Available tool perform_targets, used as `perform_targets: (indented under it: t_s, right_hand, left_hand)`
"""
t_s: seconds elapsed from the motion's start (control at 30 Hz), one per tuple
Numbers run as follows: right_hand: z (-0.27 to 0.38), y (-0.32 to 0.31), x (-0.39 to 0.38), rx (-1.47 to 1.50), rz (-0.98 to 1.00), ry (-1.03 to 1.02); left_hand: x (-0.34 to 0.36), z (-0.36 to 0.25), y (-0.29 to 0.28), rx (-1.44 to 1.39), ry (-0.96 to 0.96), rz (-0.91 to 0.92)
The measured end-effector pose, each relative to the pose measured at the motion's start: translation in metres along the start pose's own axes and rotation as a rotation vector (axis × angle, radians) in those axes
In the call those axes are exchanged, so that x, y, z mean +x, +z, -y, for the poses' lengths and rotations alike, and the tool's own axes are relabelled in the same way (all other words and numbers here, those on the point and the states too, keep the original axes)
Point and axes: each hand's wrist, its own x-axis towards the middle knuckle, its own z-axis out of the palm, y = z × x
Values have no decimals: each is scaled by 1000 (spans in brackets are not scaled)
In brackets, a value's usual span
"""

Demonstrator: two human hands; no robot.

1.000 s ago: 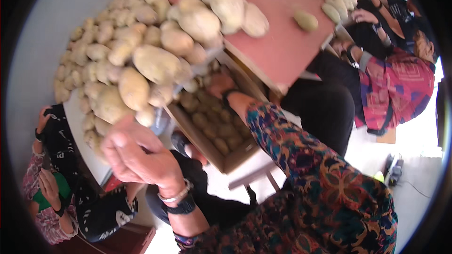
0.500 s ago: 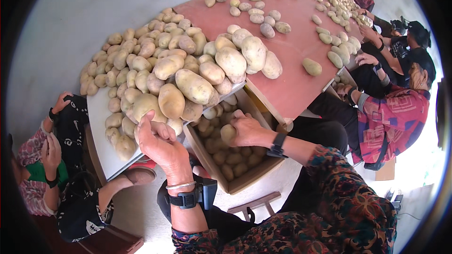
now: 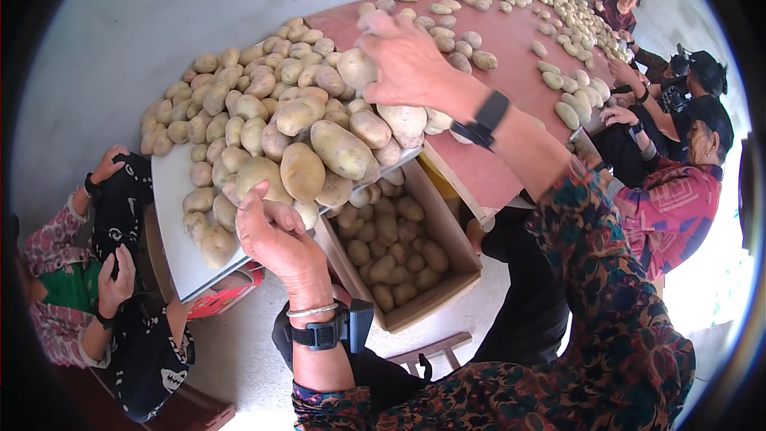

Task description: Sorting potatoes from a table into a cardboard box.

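A big heap of tan potatoes (image 3: 263, 112) lies on a table with a white part (image 3: 171, 191) and a reddish part (image 3: 519, 72). My left hand (image 3: 275, 239) rests at the table's near edge, fingers curled against a large potato (image 3: 302, 172). My right hand (image 3: 407, 60) reaches over the heap's far side, fingers spread and closing around a pale potato (image 3: 357, 68). Below the table edge sits an open cardboard box (image 3: 459, 259) partly filled with potatoes (image 3: 391, 243). Both wrists wear dark bands.
A person in dark patterned clothes (image 3: 120, 271) crouches at lower left. Several other people (image 3: 678, 160) sit along the table's right side, handling scattered potatoes (image 3: 570, 32). A wooden stool (image 3: 431, 349) stands on the pale floor under me. A red item (image 3: 227, 299) lies beneath the white tabletop.
My right hand left the box and rose up over the heap onto a potato. My left hand slid down to the table's near edge.
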Motion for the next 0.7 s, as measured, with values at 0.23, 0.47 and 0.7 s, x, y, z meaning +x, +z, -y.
perform_targets:
  t_s: [0.23, 0.47, 0.7]
  right_hand:
    - [-10, 67, 36, -88, 373, -26]
    - [-25, 36, 39, 192, 141, 220]
    - [-14, 22, 17, 968, 413, 497]
  left_hand:
    - [9, -5, 1, -14, -17, -17]
    - [10, -9, 6, -39, -48, -37]
    - [11, -4, 3, -43, -32, -6]
